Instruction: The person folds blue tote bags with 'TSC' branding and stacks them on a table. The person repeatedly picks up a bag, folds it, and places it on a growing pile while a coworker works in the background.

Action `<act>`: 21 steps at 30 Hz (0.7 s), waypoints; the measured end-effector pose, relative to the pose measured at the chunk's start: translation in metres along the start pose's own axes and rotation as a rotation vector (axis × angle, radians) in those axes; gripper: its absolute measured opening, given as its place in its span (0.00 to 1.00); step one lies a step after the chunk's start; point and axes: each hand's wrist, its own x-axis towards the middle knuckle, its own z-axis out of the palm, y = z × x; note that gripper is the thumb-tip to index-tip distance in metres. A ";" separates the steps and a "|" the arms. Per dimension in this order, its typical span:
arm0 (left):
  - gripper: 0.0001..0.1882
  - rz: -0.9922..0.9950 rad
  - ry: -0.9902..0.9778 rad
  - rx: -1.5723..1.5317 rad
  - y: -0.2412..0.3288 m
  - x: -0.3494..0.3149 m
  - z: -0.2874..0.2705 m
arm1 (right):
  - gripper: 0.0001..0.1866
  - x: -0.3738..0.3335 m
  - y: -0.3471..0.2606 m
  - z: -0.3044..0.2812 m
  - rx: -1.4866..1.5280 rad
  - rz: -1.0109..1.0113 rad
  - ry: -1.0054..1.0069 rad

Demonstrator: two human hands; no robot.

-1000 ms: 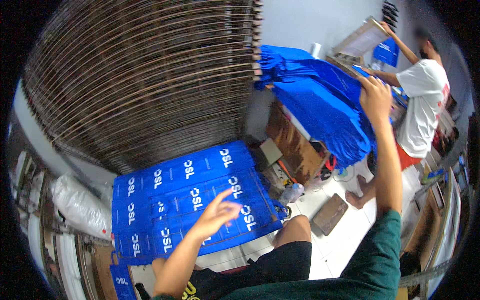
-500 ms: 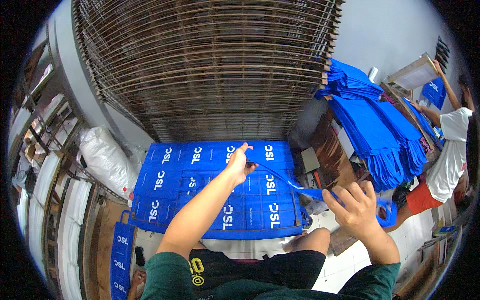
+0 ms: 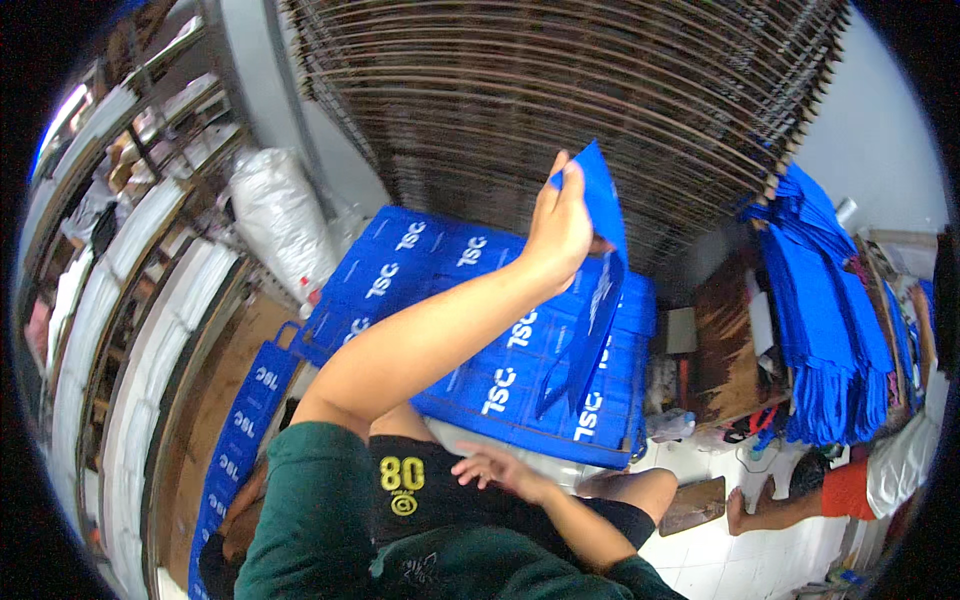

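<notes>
My left hand (image 3: 560, 232) is raised above the drying rack's lowest tray, closed on a blue fabric bag (image 3: 603, 225). The bag hangs limp and partly edge-on, its lower end over the laid-out bags. Several flat blue bags with white lettering (image 3: 465, 285) lie spread on that tray in front of me. Low over my lap is my right hand (image 3: 497, 470), its fingers apart and nothing in it.
Many wire trays (image 3: 560, 90) are stacked upward at the back. Blue bags (image 3: 820, 320) hang in a pile at the right, near a person in red shorts (image 3: 848, 490). A shelf with white stacks (image 3: 165, 340) and a plastic-wrapped bundle (image 3: 280, 215) stand left. Another blue printed strip (image 3: 240, 430) is beside the shelf.
The blue bag was stretched between both hands. My right hand has let go and drawn back to my lap; my left hand has lifted the bag. The view has swung.
</notes>
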 end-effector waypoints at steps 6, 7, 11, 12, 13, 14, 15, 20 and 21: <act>0.26 0.240 0.199 -0.063 0.067 -0.025 -0.077 | 0.70 0.071 -0.050 -0.029 0.771 -0.354 0.077; 0.26 0.284 0.204 -0.026 0.070 -0.029 -0.102 | 0.68 0.074 -0.053 -0.038 0.938 -0.421 0.035; 0.28 0.310 0.382 0.221 0.050 -0.062 -0.203 | 0.54 0.094 -0.030 -0.079 0.904 -0.394 0.327; 0.28 0.263 0.400 0.185 0.032 -0.067 -0.241 | 0.49 0.099 -0.021 -0.091 0.857 -0.363 0.442; 0.30 0.259 0.490 0.321 0.019 -0.077 -0.269 | 0.44 0.102 -0.015 -0.099 0.718 -0.237 0.540; 0.31 0.175 0.548 0.414 0.013 -0.085 -0.280 | 0.40 0.104 -0.014 -0.108 0.575 -0.111 0.633; 0.32 0.086 0.596 0.508 0.007 -0.094 -0.290 | 0.36 0.109 -0.011 -0.113 0.429 0.013 0.719; 0.30 -0.330 0.660 0.714 -0.084 -0.112 -0.371 | 0.36 0.104 0.007 -0.106 0.247 0.055 1.059; 0.29 -0.373 0.612 0.701 -0.099 -0.108 -0.383 | 0.37 0.104 0.019 -0.118 0.171 0.047 1.117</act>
